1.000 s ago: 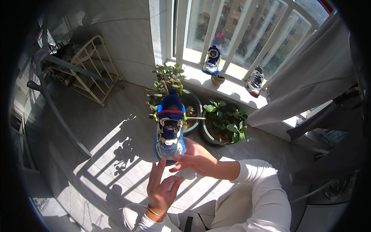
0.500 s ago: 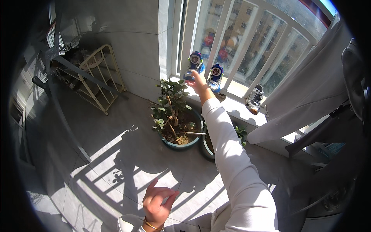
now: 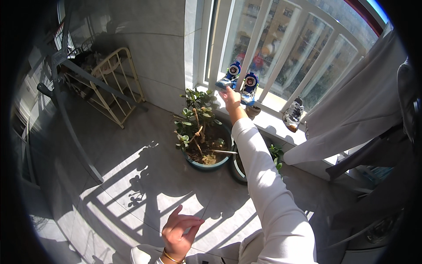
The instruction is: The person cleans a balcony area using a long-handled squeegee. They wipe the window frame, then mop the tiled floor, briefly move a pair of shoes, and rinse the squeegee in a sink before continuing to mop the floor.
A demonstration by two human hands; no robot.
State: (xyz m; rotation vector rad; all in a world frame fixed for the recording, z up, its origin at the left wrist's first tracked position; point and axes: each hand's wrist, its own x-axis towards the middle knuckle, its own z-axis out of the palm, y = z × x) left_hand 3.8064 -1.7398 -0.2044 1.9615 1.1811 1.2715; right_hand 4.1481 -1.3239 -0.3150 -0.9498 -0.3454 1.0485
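My right hand [image 3: 231, 98] reaches to the far sill and is closed on the toe end of a blue and white sneaker [image 3: 228, 82] with a round badge. Part of the toe is hidden by my fingers. Just right of it stands a matching sneaker [image 3: 249, 88], upright against the railing. My left hand [image 3: 179, 233] hangs low near my lap, well away from the shoes. Its thumb and bent fingers come together, with one finger raised, and nothing shows between them.
A leafy plant in a green pot [image 3: 206, 166] and a second pot [image 3: 238, 170] stand below the sill. A grey sneaker [image 3: 292, 115] sits farther right, by hanging grey cloth [image 3: 347, 105]. White railing [image 3: 281, 57] backs the sill; a cream metal rack [image 3: 118, 88] stands left.
The left blue sneaker has shifted right with my right hand, closer to its mate. The view has turned slightly. My left hand keeps its pose.
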